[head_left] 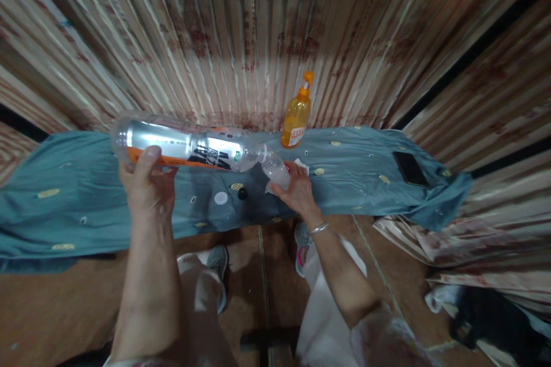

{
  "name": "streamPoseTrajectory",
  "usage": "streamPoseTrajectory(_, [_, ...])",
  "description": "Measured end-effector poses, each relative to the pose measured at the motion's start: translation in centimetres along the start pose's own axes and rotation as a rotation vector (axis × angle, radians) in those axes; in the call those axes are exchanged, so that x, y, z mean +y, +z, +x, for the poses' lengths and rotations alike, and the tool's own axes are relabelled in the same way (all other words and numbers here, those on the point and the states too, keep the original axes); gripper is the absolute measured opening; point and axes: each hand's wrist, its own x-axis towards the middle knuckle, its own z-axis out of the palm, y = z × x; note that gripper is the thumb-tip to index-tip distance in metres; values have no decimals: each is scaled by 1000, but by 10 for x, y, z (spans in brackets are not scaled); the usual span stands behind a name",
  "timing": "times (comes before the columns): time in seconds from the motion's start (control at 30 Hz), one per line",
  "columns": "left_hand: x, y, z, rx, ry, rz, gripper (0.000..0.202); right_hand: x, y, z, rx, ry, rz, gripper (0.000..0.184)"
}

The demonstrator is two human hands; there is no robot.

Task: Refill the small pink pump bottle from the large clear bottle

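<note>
My left hand (148, 175) is wrapped round a large clear plastic bottle (181, 142) with a silver and orange label. It lies nearly level in the air, its neck pointing right. My right hand (297, 186) grips a smaller clear bottle (274, 167), tilted, with its mouth meeting the large bottle's mouth. Whether liquid passes between them I cannot tell. On the cloth below lie a white cap (221, 198) and a black cap (242, 193). Something white, like paper (302, 167), shows behind my right hand.
An orange pump bottle (296, 117) stands at the back of the narrow table with its teal cloth (344, 178). A black phone (410, 168) lies at the right. Pleated curtains (224, 34) hang close behind. A dark bundle (495, 321) sits on the floor at lower right.
</note>
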Motion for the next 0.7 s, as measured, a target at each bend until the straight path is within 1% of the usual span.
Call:
streamPoseTrajectory(0.07, [2,3,-1,4,-8,12,45,0,0,1,-11,39,42,60])
streamPoseTrajectory(0.2, [2,5,-3,35,-38,10,43,0,3,2,-55,137,127,69])
streamPoseTrajectory(0.33, [0,2,-3,35,-39,-4,40,2,7,1,-50,157,155,77])
streamPoseTrajectory(0.4, [-1,0,-3,32,-38,-18,38,4,8,0,-40,144,155,76])
streamPoseTrajectory(0.53, [-2,1,-4,18,-39,-45,34,5,8,0,-29,144,160,68])
streamPoseTrajectory(0.7, [-3,5,-8,-20,-27,-50,36,4,9,0,-13,200,162,66])
